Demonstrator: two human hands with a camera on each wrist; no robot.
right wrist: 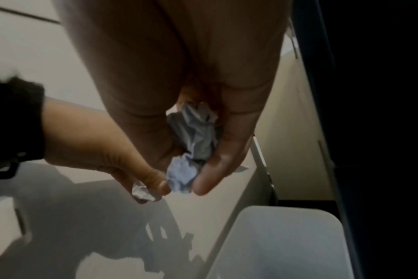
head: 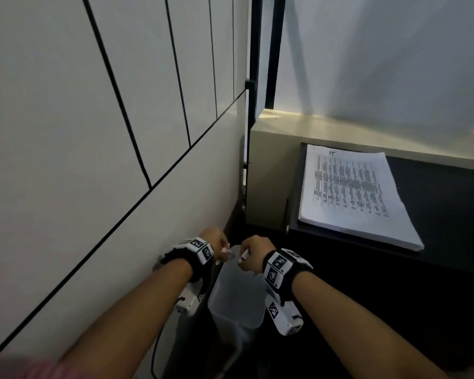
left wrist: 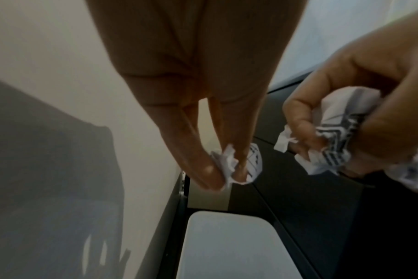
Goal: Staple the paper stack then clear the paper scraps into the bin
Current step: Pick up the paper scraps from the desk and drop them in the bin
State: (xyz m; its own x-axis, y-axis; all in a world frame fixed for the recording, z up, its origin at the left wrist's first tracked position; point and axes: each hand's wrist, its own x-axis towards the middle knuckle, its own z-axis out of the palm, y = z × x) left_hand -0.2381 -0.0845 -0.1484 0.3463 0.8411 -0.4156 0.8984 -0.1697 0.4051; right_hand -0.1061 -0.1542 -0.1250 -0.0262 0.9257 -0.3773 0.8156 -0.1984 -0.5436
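Both hands hover side by side above a pale translucent bin [head: 237, 294] that stands on the floor between the wall and the desk. My left hand [head: 216, 246] pinches a small crumpled paper scrap [left wrist: 236, 166] at its fingertips. My right hand [head: 253, 254] grips a larger crumpled wad of printed scraps [right wrist: 193, 143] in curled fingers. The bin's open rim [left wrist: 229, 245] lies directly below the scraps. A printed paper stack [head: 353, 195] lies flat on the dark desk at the right. No stapler is in view.
A white panelled wall [head: 93, 132] with black seams runs close along the left. The dark desk [head: 435, 214] edges the bin on the right, with a cream ledge [head: 285, 124] behind it. A dark cable [head: 155, 351] hangs by the wall.
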